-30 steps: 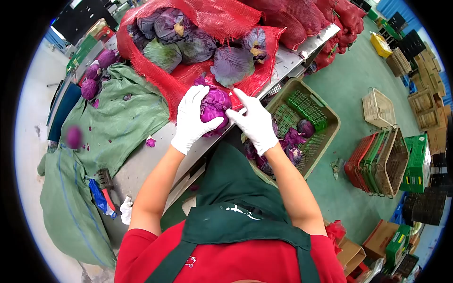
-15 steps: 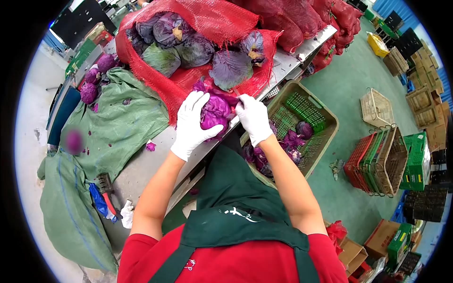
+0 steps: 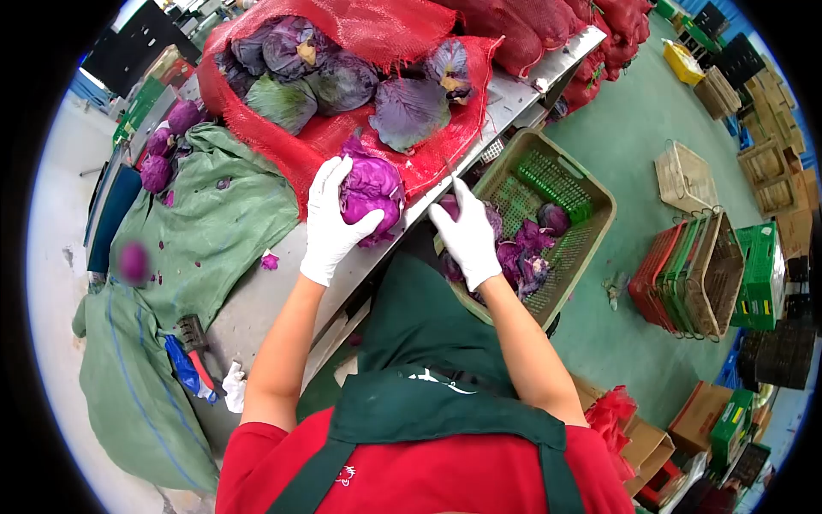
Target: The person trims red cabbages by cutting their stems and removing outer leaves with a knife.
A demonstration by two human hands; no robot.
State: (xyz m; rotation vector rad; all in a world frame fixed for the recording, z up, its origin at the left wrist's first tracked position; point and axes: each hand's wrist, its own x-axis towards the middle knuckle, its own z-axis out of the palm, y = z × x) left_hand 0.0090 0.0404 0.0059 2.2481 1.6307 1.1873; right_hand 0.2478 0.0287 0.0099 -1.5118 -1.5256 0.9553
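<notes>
Taking the purple cabbage (image 3: 374, 187) as the middle of the clock, with 12 at the top of the view: it is at the near edge of the metal table (image 3: 257, 304), beside the lower rim of an open red sack (image 3: 287, 158). The left hand (image 3: 332, 224), in a white glove, lies at 8 o'clock, its thumb and fingers curved round the cabbage's side, holding it.

The right hand (image 3: 470, 236), also gloved, is at 4 o'clock, apart from the cabbage and above the near side of a plastic crate (image 3: 591, 230). Its thumb and forefinger point upward with a gap between them. A thin dark strip (image 3: 450, 166) shows at the forefinger's tip; I cannot tell if the hand pinches it. A purple patch (image 3: 449, 205) shows in the gap, held or behind, I cannot tell.

The crate, at 3 o'clock, contains purple leaves (image 3: 533, 238) and a small round head (image 3: 553, 219). From 11 to 1 o'clock, darker cabbages (image 3: 342, 81) lie in the sack. At 9 is a green cloth (image 3: 218, 201); at 8, 1 leaf scrap (image 3: 270, 260); between 7 and 8, a red-handled tool (image 3: 202, 368).
</notes>
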